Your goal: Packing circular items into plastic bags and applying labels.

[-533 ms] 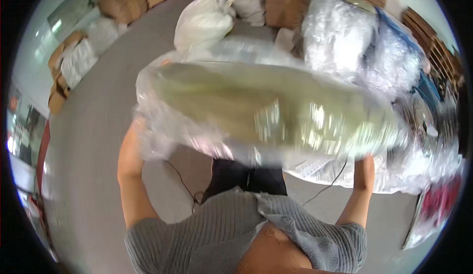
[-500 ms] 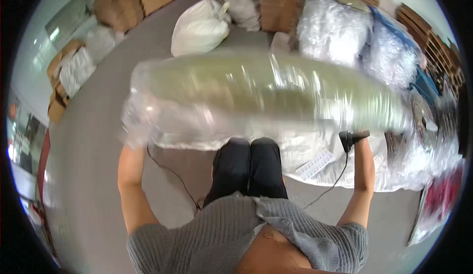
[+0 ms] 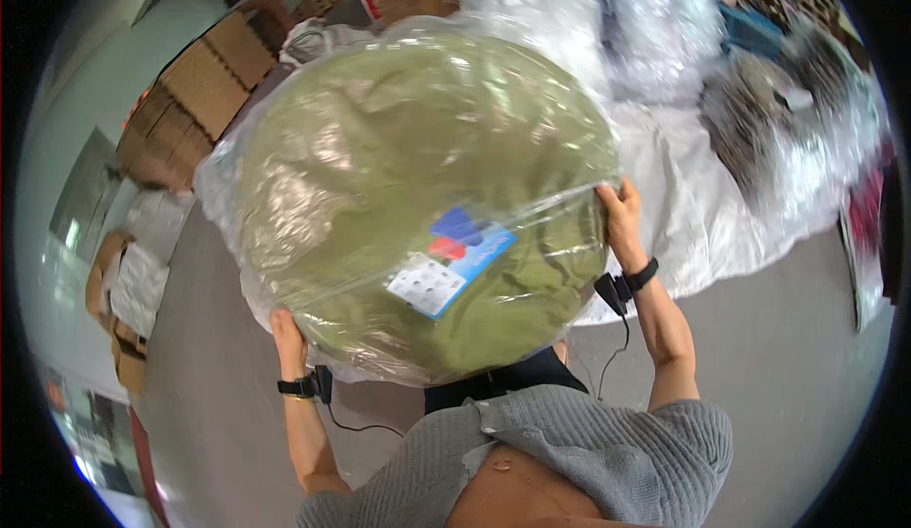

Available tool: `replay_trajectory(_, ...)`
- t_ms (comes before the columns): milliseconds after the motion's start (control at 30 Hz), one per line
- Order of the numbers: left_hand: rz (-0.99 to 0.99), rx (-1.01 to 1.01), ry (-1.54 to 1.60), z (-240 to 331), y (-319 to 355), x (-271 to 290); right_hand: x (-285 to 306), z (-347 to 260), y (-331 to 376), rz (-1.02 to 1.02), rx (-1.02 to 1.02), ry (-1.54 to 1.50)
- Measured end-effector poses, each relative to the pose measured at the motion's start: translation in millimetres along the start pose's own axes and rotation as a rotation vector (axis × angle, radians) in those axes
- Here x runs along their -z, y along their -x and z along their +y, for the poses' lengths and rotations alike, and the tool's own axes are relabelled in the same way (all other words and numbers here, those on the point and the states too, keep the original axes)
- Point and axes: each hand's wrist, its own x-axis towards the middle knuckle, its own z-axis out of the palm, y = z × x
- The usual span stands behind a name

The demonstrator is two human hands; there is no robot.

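Note:
I hold up a big olive-green soft item sealed in a clear plastic bag (image 3: 399,196), with a blue and white label (image 3: 454,260) on its face. My left hand (image 3: 288,331) grips the bag's lower left edge. My right hand (image 3: 622,220) grips its right edge. Both wrists wear black bands, and a thin black cable hangs from each. The bag fills the middle of the view and hides what lies behind it.
More clear plastic-wrapped bundles (image 3: 664,16) pile up at the upper right on a white sheet (image 3: 702,205). Stacked cardboard boxes (image 3: 199,92) line the upper left. A white sack (image 3: 152,220) lies at the left. Grey floor (image 3: 788,338) spreads around me.
The bagged item has turned from lying edge-on and horizontal to facing me with its broad labelled side. It is now held higher and closer, and the view has shifted.

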Motion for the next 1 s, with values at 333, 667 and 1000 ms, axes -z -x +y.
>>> replay_trajectory(333, 0.167, 0.086, 0.287, 31.5, 33.7, -49.3, -5.1, -44.9, 20.8, -0.166, 0.103, 0.137)
replay_trajectory(667, 0.282, 0.169, 0.383, -12.0, 32.2, -39.0, -24.0, -97.1, 40.6, -0.295, 0.09, 0.099)
replay_trajectory(1000, 0.278, 0.253, 0.402, 0.8, 39.2, -52.1, -33.4, -114.9, 34.9, -0.513, 0.125, 0.111)
